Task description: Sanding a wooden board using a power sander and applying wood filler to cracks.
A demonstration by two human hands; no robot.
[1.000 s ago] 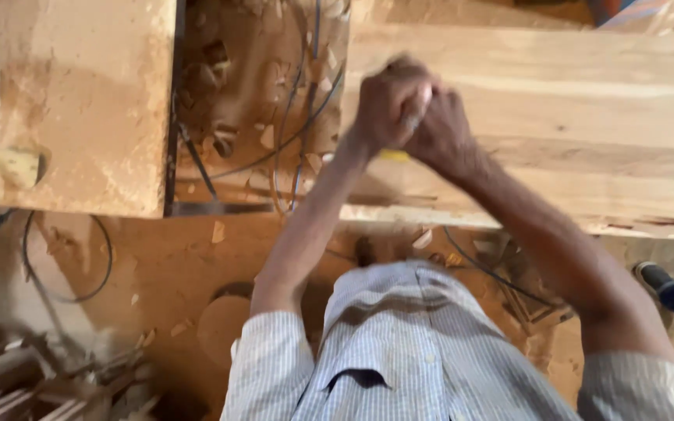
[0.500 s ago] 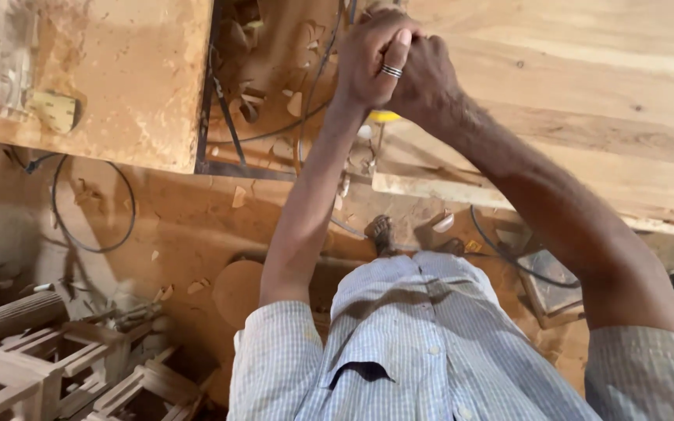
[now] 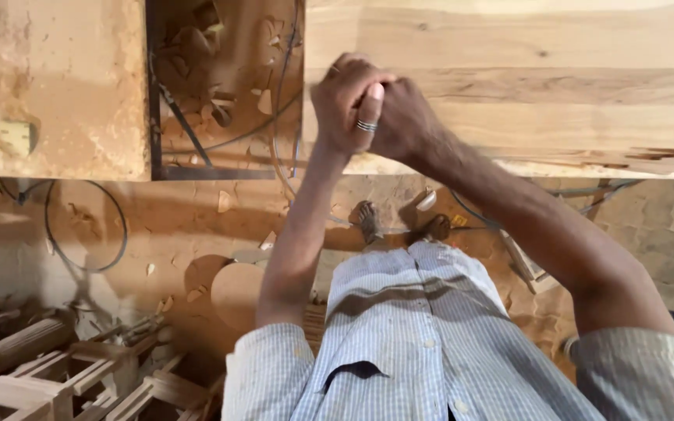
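Head view:
Left hand: fingers curled tight, clasped with the right; held object hidden, cannot tell.
Right hand: closed around the left, ring showing; contents hidden.
Pale broad wooden plank: lies under both hands, at its near-left edge.
Sawdust-covered floor: below, strewn with wood chips.

Two hands, the left hand and right hand; one ring; one plank.

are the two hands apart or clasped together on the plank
Clasped: the left hand wraps over the right hand, both pressed on the wooden plank near its edge. Whatever they grip is hidden.
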